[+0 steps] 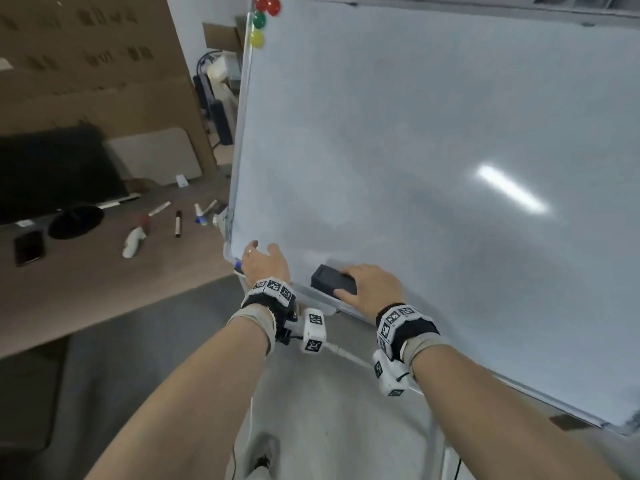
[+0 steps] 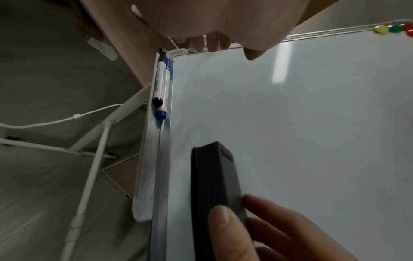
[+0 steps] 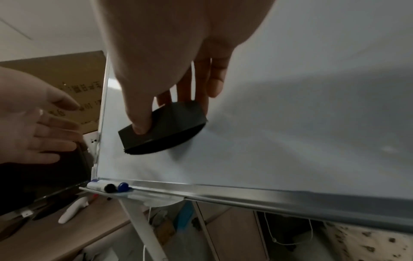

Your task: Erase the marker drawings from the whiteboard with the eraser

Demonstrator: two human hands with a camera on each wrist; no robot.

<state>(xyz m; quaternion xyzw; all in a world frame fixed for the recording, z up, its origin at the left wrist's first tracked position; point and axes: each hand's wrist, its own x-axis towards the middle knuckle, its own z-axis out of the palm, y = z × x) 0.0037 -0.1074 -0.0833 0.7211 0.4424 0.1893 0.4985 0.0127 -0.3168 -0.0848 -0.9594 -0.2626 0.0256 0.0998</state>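
The whiteboard (image 1: 433, 140) stands on an easel and its surface shows no marker lines, only faint smears. My right hand (image 1: 367, 284) grips a black eraser (image 1: 332, 280) with thumb and fingers and holds its felt face against the board near the lower left corner; the eraser (image 3: 163, 127) shows in the right wrist view and again as the eraser (image 2: 216, 190) in the left wrist view. My left hand (image 1: 265, 259) hovers by the board's lower left corner, fingers straight and spread, holding nothing; the left hand (image 3: 35, 127) is plain in the right wrist view.
Two markers (image 2: 162, 88) lie in the board's tray (image 2: 145, 167) at its left end. Coloured magnets (image 1: 263, 19) sit at the top left corner. A wooden desk (image 1: 86, 271) to the left holds several markers, a phone and a dark monitor (image 1: 52, 174).
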